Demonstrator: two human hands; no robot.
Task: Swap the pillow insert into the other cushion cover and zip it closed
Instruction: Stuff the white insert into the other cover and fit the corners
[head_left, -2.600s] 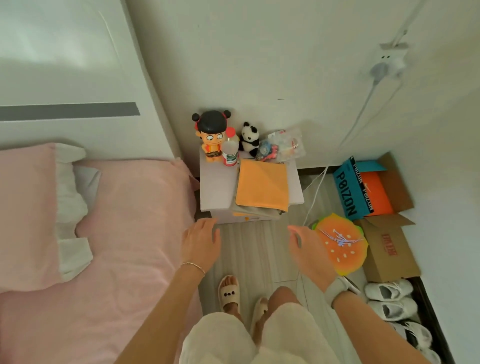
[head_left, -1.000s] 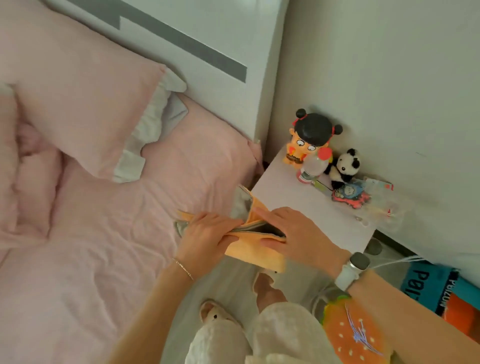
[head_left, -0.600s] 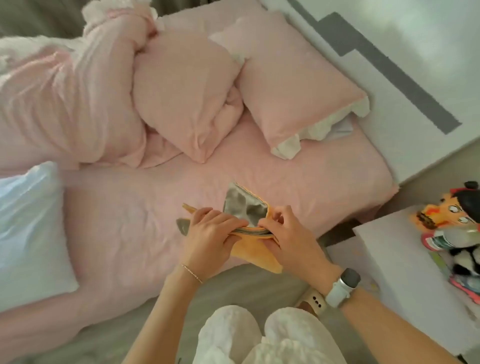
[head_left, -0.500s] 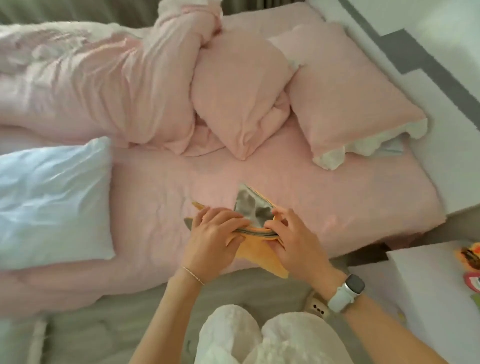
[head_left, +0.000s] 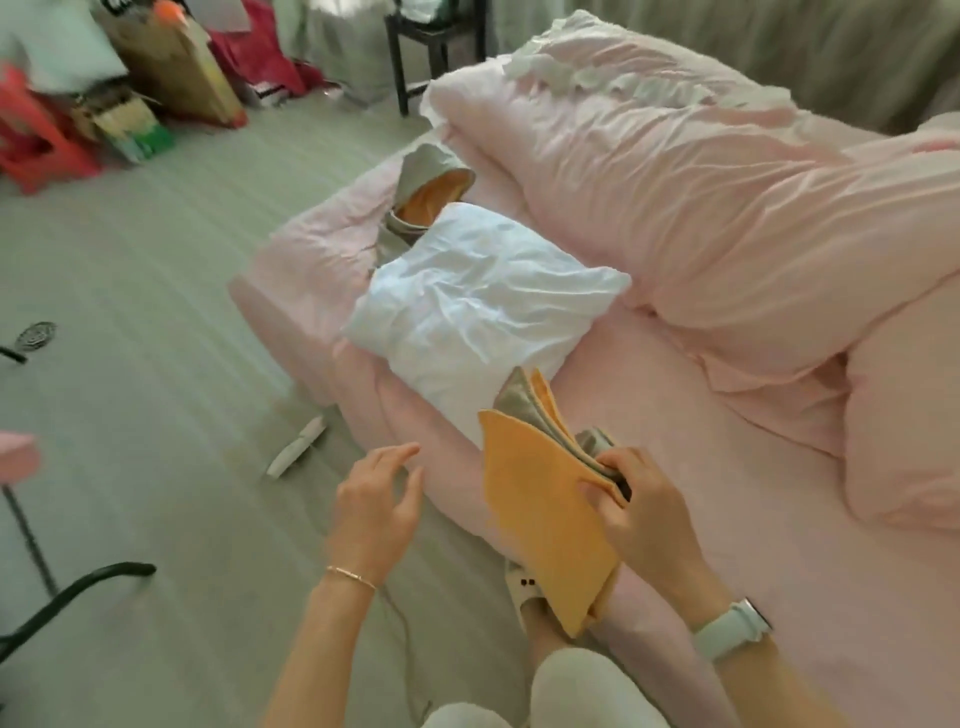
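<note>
Here the right hand (head_left: 641, 512) pinches the folded orange-and-grey cushion cover (head_left: 540, 499) at its edge, just in front of the white crumpled pillow insert (head_left: 478, 306) lying on the pink bed (head_left: 769, 519). The left hand (head_left: 376, 506) hovers beside the cover, fingers spread, holding nothing. Behind the insert lies another grey-and-orange cover (head_left: 428, 189).

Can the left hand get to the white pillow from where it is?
Probably yes: the left hand is open and empty, and only bare pink sheet lies between it and the white pillow.
</note>
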